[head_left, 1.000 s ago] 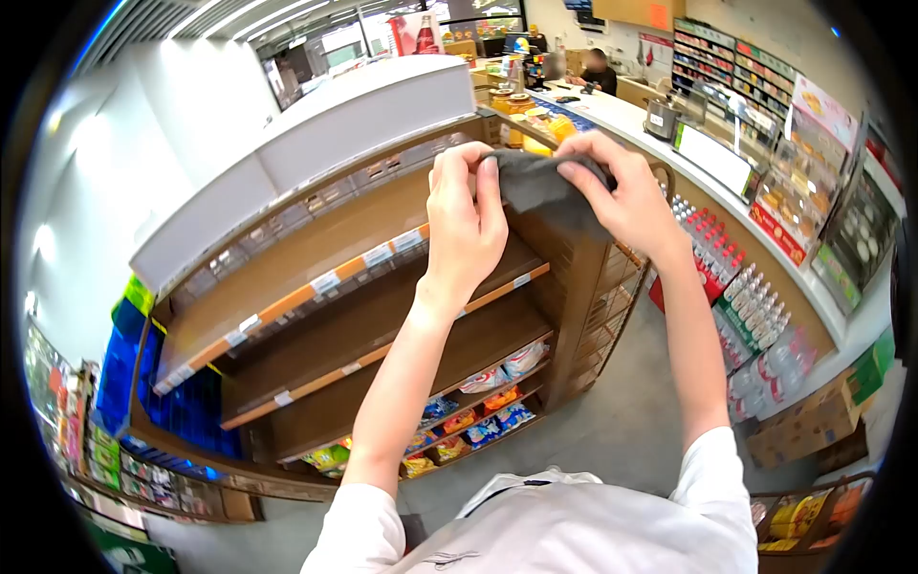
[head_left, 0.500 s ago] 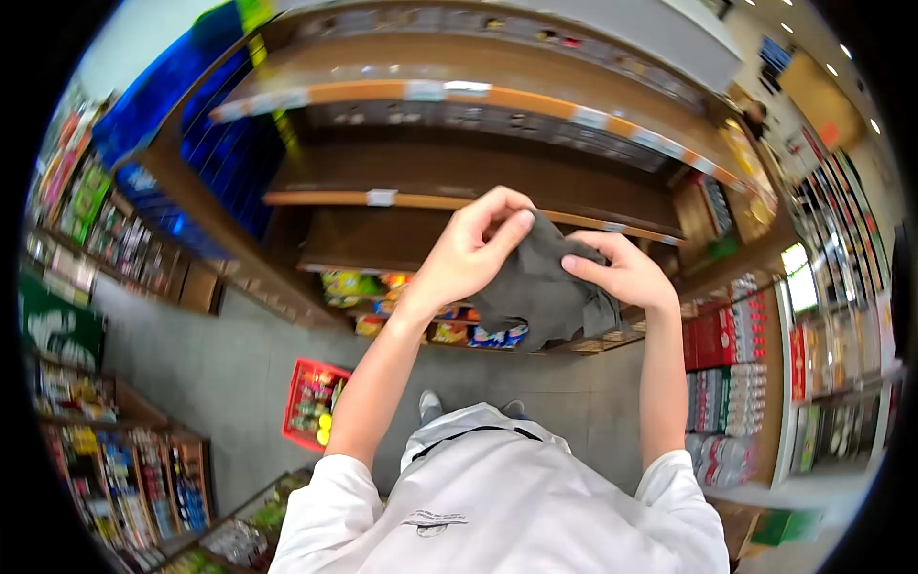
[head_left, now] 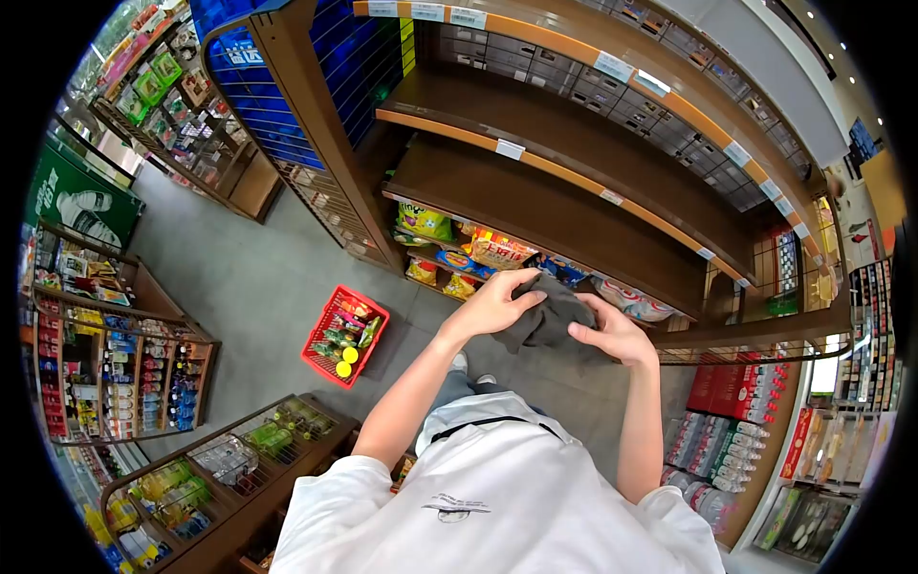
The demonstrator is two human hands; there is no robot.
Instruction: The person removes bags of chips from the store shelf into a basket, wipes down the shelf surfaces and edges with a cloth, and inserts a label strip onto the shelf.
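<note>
A crumpled dark grey cloth (head_left: 547, 318) hangs between my two hands, in front of a brown shelf unit (head_left: 535, 184). My left hand (head_left: 499, 304) pinches its left edge between thumb and fingers. On the other side, my right hand (head_left: 612, 330) grips the cloth's right part, the thumb lying on top. Behind the hands, the lowest shelf level holds snack bags (head_left: 499, 249); the wide levels above show bare boards with price labels (head_left: 510, 149) along their front edges.
On the grey floor to the left stands a red basket (head_left: 346, 337) with several items. Shelves of bottles (head_left: 124, 383) are at the far left, a low rack (head_left: 225, 459) at the lower left. Bottle packs (head_left: 717, 450) stand at the right beside a counter.
The view has turned down and to the left, bringing the red basket and floor into fuller view. Both hands have lowered with the cloth, which is now more bunched together.
</note>
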